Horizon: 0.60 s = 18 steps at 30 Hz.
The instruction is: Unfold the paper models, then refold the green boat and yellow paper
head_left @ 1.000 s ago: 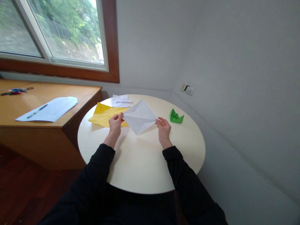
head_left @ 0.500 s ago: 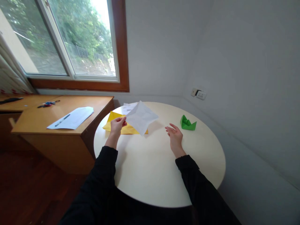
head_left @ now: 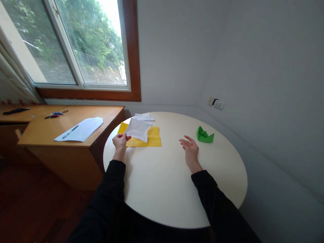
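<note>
L hand (head_left: 120, 141) has thumb & fingers pinched on the near-L corner of a white sheet (head_left: 138, 129). Sheet's held up over the L part of the round tabletop (head_left: 164, 189), above the yellow sheet (head_left: 155, 137), slightly bent; can't tell if the two touch. Yellow sheet lies nr tabletop's far-L edge, partly hidden.

R hand (head_left: 191, 150) is half open, fingers loosely curved, w/ nothing in it, over the tabletop's R half; can't tell if it rests on the surface. Nearest it: green folded paper (head_left: 204, 136), just beyond & to the R, twd tabletop's far-R edge, apart from the hand. White papers (head_left: 144, 118) lie at the far-L edge, behind yellow sheet.

Dark sleeves (head_left: 115, 179) come in over tabletop's near edge. To the L, wooden desk (head_left: 37, 131) w/ paper stack (head_left: 86, 128) nr its R edge, pen (head_left: 70, 132) on top; small tools (head_left: 56, 115), blurry, farther back.
</note>
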Each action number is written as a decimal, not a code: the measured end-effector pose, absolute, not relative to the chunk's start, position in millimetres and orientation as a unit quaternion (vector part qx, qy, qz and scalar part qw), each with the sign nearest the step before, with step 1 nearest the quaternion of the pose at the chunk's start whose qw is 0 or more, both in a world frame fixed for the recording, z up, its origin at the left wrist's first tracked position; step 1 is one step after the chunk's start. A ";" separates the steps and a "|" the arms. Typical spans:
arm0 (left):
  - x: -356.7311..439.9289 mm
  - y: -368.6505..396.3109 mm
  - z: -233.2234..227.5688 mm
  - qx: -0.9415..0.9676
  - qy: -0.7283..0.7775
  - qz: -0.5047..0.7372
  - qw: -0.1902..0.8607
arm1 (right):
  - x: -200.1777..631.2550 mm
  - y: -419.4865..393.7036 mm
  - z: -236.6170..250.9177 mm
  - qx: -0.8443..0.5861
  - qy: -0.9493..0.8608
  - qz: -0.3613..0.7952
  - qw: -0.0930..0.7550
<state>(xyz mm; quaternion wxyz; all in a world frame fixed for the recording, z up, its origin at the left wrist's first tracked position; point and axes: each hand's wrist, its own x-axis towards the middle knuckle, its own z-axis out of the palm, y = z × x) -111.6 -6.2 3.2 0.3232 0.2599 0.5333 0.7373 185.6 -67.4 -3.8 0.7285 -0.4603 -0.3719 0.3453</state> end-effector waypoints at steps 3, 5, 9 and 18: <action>-112.2 -6.0 0.8 0.269 0.547 0.734 0.299 | 185.1 -67.7 -3.8 -0.461 -0.374 0.346 0.726; -112.8 -5.7 -0.6 0.275 0.558 0.729 0.284 | 184.9 -67.6 -4.1 -0.461 -0.374 0.349 0.725; -113.4 -6.5 -3.2 0.277 0.578 0.722 0.261 | 185.1 -67.2 -4.1 -0.458 -0.374 0.352 0.725; -114.9 -9.9 -2.6 0.288 0.635 0.692 0.188 | 184.9 -67.6 -3.8 -0.465 -0.380 0.352 0.718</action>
